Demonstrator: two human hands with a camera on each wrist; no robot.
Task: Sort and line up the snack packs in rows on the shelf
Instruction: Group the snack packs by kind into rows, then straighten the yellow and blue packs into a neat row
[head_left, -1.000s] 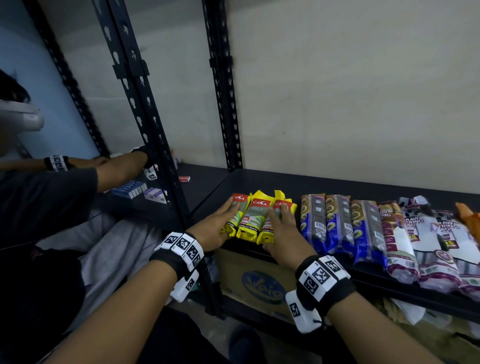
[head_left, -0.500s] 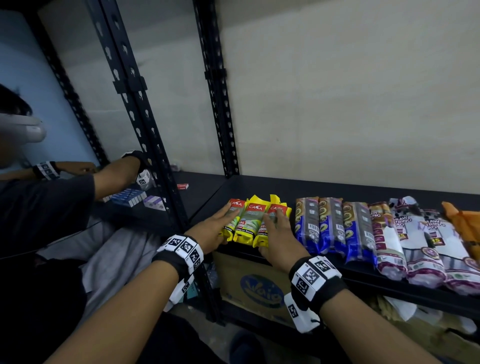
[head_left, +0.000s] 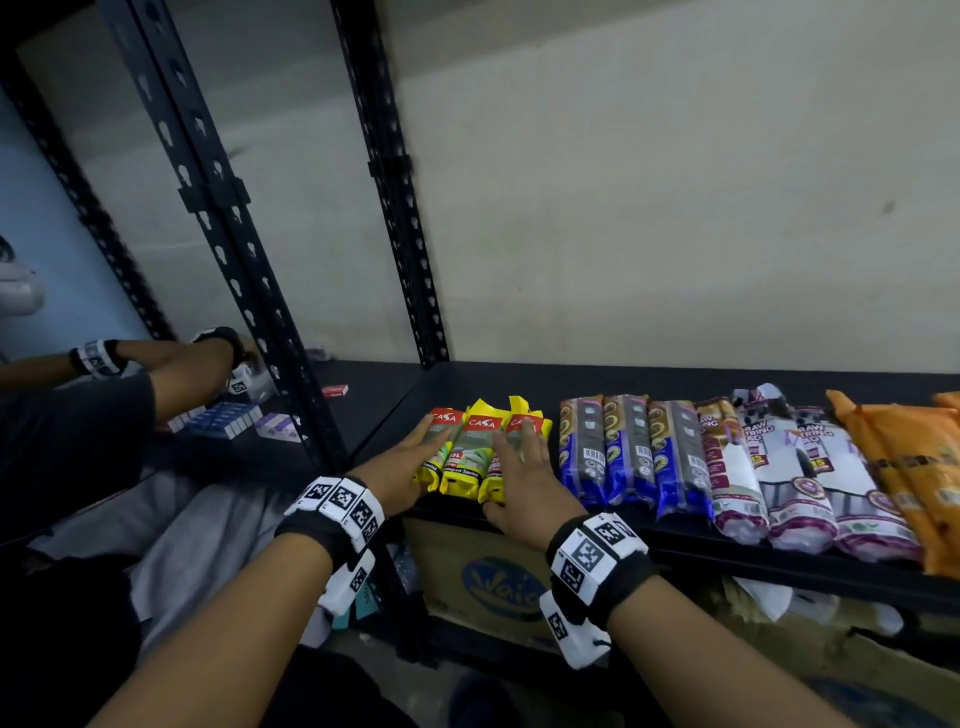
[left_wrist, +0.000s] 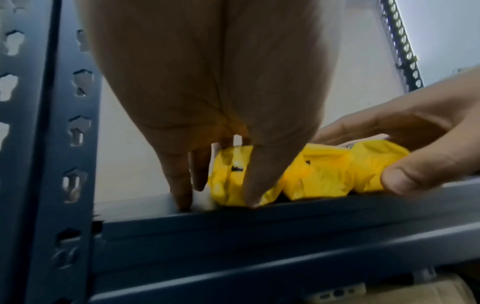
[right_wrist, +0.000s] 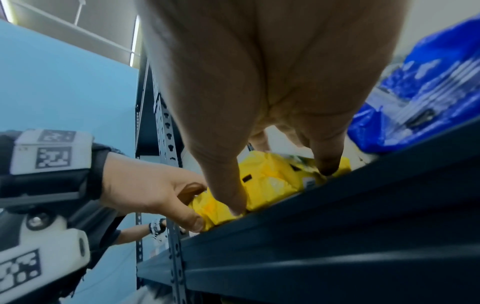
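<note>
Three yellow packs (head_left: 475, 457) with red labels lie side by side at the left end of the dark shelf (head_left: 519, 379). My left hand (head_left: 410, 462) lies along the leftmost pack, fingers straight, thumb at its front end. My right hand (head_left: 519, 467) rests flat on the rightmost yellow pack, thumb at the shelf's front edge. In the left wrist view the yellow packs (left_wrist: 319, 172) sit between both hands, and the left fingertips (left_wrist: 182, 197) touch the shelf. The right wrist view shows the same yellow packs (right_wrist: 275, 181) under my right fingers.
Right of the yellow packs lie three blue packs (head_left: 628, 457), white-and-purple packs (head_left: 779, 478) and orange packs (head_left: 914, 467) in a row. A black upright post (head_left: 249, 280) stands to the left. Another person's arm (head_left: 171, 364) reaches over small boxes (head_left: 223, 421). A cardboard box (head_left: 493, 577) sits below.
Both hands stay on the yellow packs, which look slightly closer together. The view has shifted a little. The other person's arm at the left has moved slightly.
</note>
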